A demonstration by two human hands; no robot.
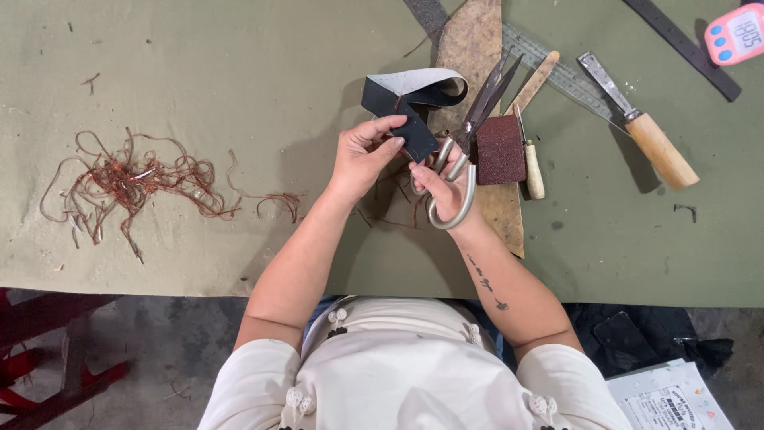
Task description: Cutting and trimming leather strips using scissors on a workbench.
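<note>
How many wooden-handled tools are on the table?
2: a knife at the right by the metal ruler, and a small awl beside the maroon block. Others may be hidden.

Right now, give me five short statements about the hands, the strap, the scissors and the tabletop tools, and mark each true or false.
1. The left hand pinches a dark strap with a pale underside. True.
2. The right hand holds large metal scissors with blades pointing away from the person. True.
3. The tangle of reddish-brown thread lies right of both hands. False: it lies to their left.
4. The wooden-handled knife is in the right hand. False: it lies on the green tabletop.
5. A pink digital timer sits at the far right corner. True.
</note>
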